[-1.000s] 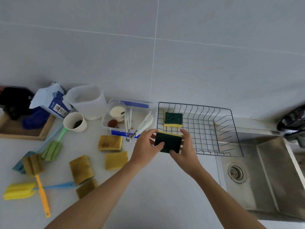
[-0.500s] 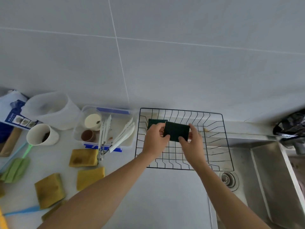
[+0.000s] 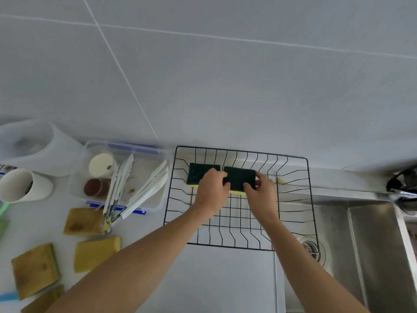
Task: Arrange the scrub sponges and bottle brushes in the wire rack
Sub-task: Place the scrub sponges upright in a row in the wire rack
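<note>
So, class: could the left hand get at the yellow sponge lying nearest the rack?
Probably yes, once it lets go: the left hand grips the green-topped sponge, and bare counter lies before the yellow sponge.

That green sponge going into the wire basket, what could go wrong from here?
1. The held sponge is going down right beside the first sponge; a nudge from the left hand could shift that one.
2. The wire rack overhangs the sink; pressing hard might tip or slide it.
3. The tongs jut from the plastic tub near the left forearm.
</note>
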